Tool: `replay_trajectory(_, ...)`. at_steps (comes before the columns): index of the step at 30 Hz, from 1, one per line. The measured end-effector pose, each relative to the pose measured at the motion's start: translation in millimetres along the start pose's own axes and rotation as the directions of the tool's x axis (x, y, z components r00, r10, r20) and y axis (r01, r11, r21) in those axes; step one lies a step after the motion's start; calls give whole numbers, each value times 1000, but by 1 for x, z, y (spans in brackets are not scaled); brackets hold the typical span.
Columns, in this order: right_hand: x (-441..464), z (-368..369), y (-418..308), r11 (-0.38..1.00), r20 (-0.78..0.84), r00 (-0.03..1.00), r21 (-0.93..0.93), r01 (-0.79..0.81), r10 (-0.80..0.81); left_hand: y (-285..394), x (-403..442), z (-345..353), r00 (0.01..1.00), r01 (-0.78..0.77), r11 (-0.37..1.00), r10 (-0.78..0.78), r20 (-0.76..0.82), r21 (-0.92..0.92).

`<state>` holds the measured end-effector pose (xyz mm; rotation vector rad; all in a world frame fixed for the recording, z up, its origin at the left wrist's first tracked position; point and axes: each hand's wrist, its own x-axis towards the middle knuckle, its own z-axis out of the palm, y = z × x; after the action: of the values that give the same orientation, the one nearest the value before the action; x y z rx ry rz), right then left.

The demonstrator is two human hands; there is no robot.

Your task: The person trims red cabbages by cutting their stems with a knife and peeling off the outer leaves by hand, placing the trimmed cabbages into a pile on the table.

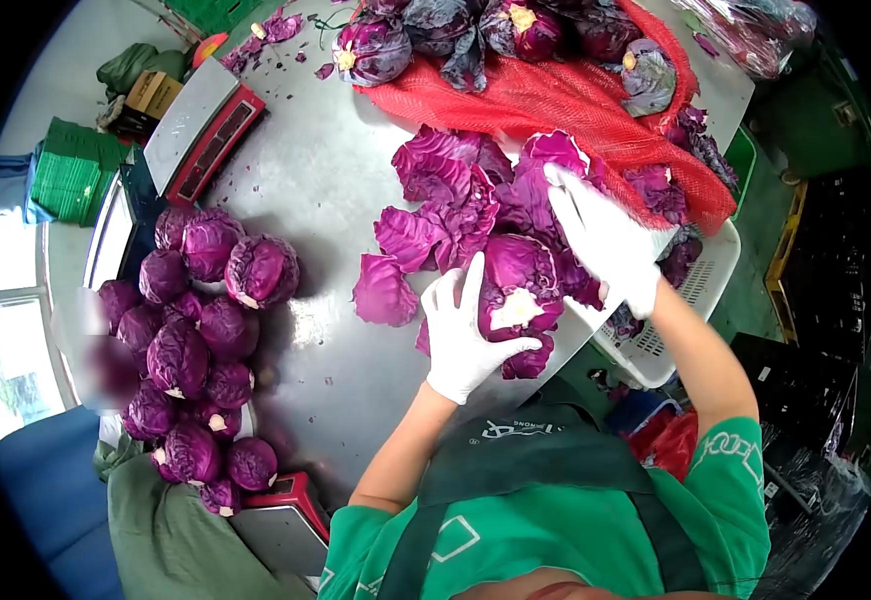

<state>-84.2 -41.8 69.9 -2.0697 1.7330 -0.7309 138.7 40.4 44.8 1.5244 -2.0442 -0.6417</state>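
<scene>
A red cabbage head (521, 265) with a pale cut stem lies near the front edge of the metal table. My left hand (465, 330), in a white glove, grips its left side, thumb by the stem and fingers along the leaves. Also gloved in white, my right hand (600, 240) is stretched out flat above the loose leaves, right of the cabbage. Nothing shows in its fingers, though its palm side is partly hidden. Loose purple outer leaves (445, 200) are heaped behind and left of the cabbage.
A red mesh sack (515, 95) with several cabbages lies at the back. Trimmed cabbages (177, 355) are piled on the left, near a scale (200, 130). A white basket (720, 270) stands below the table's right edge. Another person's green-clad leg or sleeve (170, 530) appears lower left.
</scene>
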Motion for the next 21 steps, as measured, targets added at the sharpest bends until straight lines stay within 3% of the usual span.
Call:
replay_trajectory(2,-46,2,-5,982,67,990,136,-130,122,-5,1,0,1000,-28,1000,28,-5,0)
replay_trajectory(4,-79,-12,-32,945,247,919,30,-326,309,-7,2,1,998,-58,998,58,4,1)
replay_trajectory(6,-108,4,-31,956,247,925,-17,-293,288,-6,3,2,999,-41,999,41,11,13)
replay_trajectory(9,-119,29,-33,974,84,977,-125,-187,198,1,7,0,998,-47,998,45,53,43)
replay_trajectory(10,-113,22,-38,954,200,934,-116,-277,295,3,8,0,998,-39,998,35,59,57)
replay_trajectory(12,-112,36,-24,985,-24,991,-116,-130,128,6,11,0,997,-42,998,39,69,45)
replay_trajectory(13,-111,36,-22,971,-16,986,-172,-165,165,7,11,4,998,-47,998,45,41,48)
replay_trajectory(14,-107,37,-18,982,-160,979,-116,-147,128,8,11,6,999,-49,997,49,13,51)
replay_trajectory(16,-93,29,1,894,-92,891,113,-433,444,11,7,10,999,-44,998,43,20,52)
replay_trajectory(18,-80,36,43,893,-59,895,117,-434,442,16,-3,10,999,-31,994,34,-25,108)
replay_trajectory(19,-80,29,48,886,70,889,79,-458,453,14,-6,11,999,-29,992,34,-36,121)
replay_trajectory(21,-78,28,32,900,40,910,132,-415,413,9,-8,7,1000,-11,998,11,-1,61)
